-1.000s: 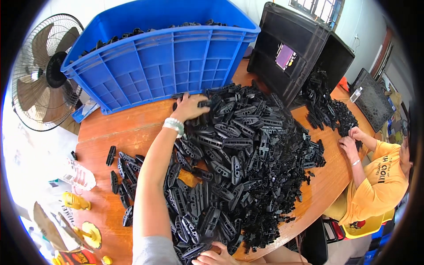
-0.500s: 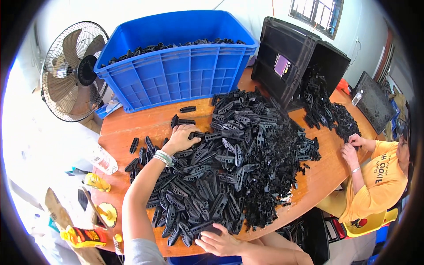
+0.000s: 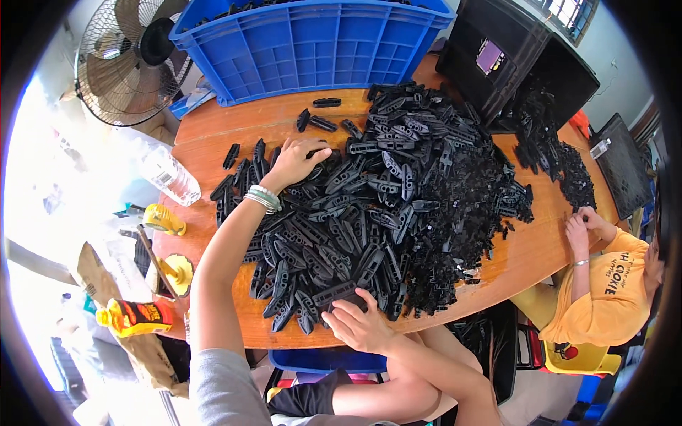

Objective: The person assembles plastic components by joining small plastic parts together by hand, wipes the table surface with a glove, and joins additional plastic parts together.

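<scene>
Just changed: left hand (image 3: 295,165) has pulled back from the front of the blue bin (image 3: 305,60), where it was a second ago. Now sits over the left part of the pile of black parts (image 3: 341,213), a bit away from the bin. View tipped down too, so some of the shift is camera. Loose parts (image 3: 323,123) now show on the bench (image 3: 249,121) between hand and bin, left out of the pile. For the work, looks like the left does the gathering while the right keeps one piece ready; judgement only.

Right hand (image 3: 359,325): still gripping one black block (image 3: 337,292) at the pile's near edge, the side farthest from the bin. Left hand: fingers curled over dark parts; can't tell if it grips one.

Pose: left arm stretched toward the bin, palm down, bracelets (image 3: 264,199) at the wrist. Right forearm comes in low from the right, elbow bent, fingers pointing left.
</scene>
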### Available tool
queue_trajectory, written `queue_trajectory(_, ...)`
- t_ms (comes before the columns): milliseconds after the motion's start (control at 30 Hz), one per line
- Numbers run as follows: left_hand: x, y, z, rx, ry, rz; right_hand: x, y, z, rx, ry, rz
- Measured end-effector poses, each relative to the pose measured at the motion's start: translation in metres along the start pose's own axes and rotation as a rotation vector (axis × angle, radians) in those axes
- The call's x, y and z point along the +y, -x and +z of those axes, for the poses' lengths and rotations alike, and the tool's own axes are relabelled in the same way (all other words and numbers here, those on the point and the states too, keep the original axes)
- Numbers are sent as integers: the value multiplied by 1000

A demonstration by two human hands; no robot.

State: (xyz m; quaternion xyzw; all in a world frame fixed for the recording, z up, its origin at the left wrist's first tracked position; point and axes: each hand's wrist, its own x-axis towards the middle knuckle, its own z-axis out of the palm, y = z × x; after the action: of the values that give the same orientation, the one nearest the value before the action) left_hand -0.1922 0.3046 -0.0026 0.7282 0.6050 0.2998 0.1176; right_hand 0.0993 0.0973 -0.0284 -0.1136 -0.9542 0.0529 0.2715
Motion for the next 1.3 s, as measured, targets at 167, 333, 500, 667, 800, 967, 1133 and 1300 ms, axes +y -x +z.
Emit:
queue_trajectory(167, 12, 29, -5, 0, -116, -50, -2, 4, -4, 61, 41, -31)
queue_trajectory(333, 51, 60, -24, 197, -277, 80, -3, 6, -17, 173, 26, 53)
queue_trajectory(500, 136, 125, -51, -231, 178, 174, 7, 11, -55, 362, -2, 315)
queue_trajectory(667, 150, 148, -30, -189, -5, 295, 11, 17, -71, 423, -135, 485)
queue_trajectory(800, 150, 153, -27, -144, -17, 275, 1, 18, -89, 525, -314, 611)
queue_trajectory(967, 156, 150, -26, -127, -118, 283, -3, 25, -97, 575, -282, 597)
queue_trajectory(1133, 152, 148, -34, -157, -55, 213, -6, 28, -96, 594, -195, 578)
queue_trajectory(1300, 169, 182, -25, 161, 312, -216, -14, 34, -92, 612, -309, 717)
